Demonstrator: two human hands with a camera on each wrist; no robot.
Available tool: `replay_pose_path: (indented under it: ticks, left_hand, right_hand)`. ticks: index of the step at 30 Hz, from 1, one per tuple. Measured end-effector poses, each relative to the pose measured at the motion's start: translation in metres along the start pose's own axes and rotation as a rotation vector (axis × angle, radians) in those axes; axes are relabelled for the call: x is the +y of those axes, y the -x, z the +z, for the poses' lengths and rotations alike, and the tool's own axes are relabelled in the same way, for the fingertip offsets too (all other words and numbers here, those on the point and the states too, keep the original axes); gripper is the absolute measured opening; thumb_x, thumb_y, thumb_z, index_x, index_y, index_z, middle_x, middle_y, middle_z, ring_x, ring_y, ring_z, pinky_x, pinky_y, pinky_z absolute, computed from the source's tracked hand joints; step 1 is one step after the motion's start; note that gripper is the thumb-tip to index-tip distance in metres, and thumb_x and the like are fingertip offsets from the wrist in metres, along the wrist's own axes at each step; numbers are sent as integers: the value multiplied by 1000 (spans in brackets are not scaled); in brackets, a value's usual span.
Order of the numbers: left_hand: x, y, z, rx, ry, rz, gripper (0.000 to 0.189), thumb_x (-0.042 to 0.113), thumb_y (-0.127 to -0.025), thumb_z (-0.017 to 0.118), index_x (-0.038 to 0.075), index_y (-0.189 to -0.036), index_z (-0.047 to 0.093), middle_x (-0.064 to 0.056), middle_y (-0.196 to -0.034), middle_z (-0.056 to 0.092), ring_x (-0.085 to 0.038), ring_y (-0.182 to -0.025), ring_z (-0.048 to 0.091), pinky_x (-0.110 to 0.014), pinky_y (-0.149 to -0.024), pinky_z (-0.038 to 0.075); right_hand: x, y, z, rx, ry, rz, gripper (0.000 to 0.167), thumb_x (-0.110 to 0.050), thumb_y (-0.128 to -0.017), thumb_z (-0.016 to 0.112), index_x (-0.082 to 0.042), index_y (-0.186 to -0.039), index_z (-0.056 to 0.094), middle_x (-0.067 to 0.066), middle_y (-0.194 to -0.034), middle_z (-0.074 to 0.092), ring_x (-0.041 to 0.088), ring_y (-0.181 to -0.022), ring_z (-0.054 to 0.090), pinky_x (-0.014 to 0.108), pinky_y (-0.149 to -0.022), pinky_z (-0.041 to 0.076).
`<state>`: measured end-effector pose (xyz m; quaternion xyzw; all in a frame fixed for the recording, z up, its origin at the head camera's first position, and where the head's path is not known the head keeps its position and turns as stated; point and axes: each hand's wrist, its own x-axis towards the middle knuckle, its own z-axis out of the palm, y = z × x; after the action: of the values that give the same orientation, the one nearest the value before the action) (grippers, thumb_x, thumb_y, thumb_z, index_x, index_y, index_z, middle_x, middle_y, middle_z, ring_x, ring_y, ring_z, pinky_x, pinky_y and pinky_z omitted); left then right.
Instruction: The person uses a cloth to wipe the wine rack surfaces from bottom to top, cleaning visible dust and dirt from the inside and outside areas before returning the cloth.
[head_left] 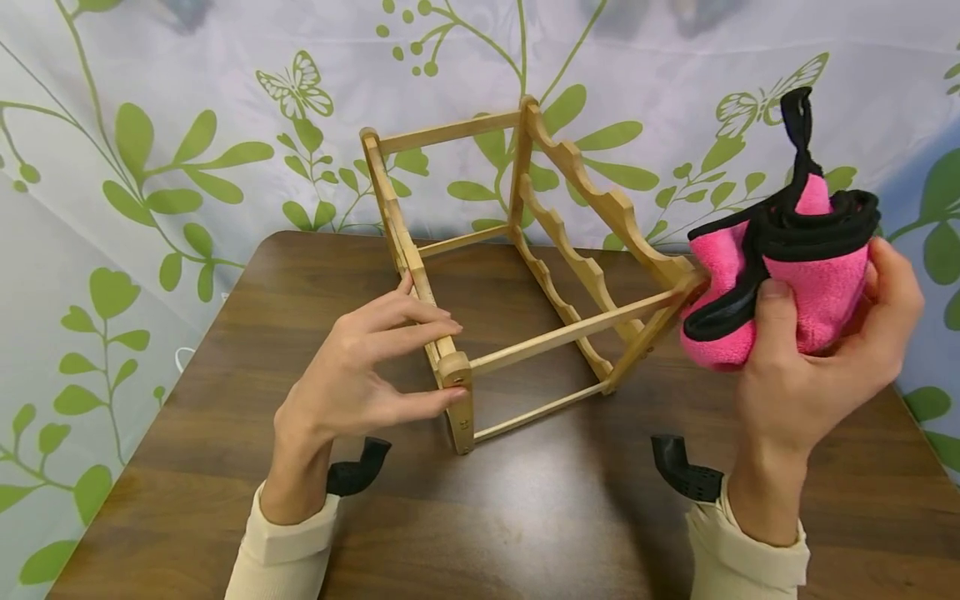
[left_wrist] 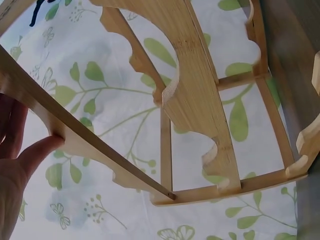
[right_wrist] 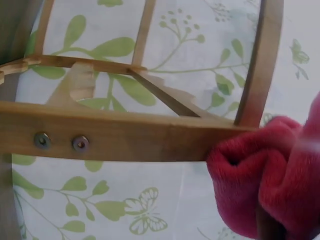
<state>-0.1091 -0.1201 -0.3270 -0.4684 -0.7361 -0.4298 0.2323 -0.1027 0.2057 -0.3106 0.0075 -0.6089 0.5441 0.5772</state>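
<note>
L hand [head_left: 356, 371], part-curled, grips wooden wine rack [head_left: 574, 331] @ its 7 o'clock corner, counter [head_left: 540, 517] below. R hand [head_left: 813, 392] curled round bunched blk-trimmed pink cloth [head_left: 817, 292], touching rack @ 3 o'clock.

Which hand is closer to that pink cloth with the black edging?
The right hand: it holds the pink cloth. The left hand is away to the cloth's left, gripping the opposite side of the wooden rack.
</note>
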Motion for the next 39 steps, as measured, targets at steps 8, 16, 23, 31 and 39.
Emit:
replay_pose_path:
  ticks: [8,16,23,31,39]
  left_hand:
    - [-6,0,-4,29,115,-16,40,34,-84,78,-1,-101,74,-9,-99,68,-22,-96,64,-55,-112,29]
    - [-6,-1,-13,-22,147,-82,34,27,-81,81,0,-101,74,-9,-99,68,-22,-98,63,-53,-114,25]
    - [-3,-2,-13,-28,96,-114,36,32,-81,82,3,-100,73,-4,-99,68,-20,-97,63,-50,-115,26]
    - [-4,-1,-13,-17,95,-123,32,16,-72,87,4,-99,73,-4,-97,69,-19,-96,64,-50,-114,28]
    - [-3,-1,-14,-30,89,-137,35,7,-66,86,6,-98,73,-1,-97,68,-18,-96,64,-50,-114,28]
  right_hand:
    - [11,-1,-19,-482,107,95,58,-2,-85,65,-9,-141,54,5,-126,58,20,-109,50,24,-79,45]
    - [19,-11,-35,-793,176,197,74,7,-81,71,-11,-146,42,3,-124,53,17,-105,53,14,-76,48]
    - [25,-15,-38,-902,189,205,69,12,-74,77,-10,-133,46,6,-110,55,16,-88,58,13,-67,50]
    - [39,-20,-39,-1020,-22,286,74,18,-75,73,-5,-138,45,12,-118,59,19,-96,63,17,-75,54]
    - [49,-21,-41,-1097,-129,389,72,21,-78,69,-5,-140,44,13,-115,62,17,-96,66,20,-75,55]
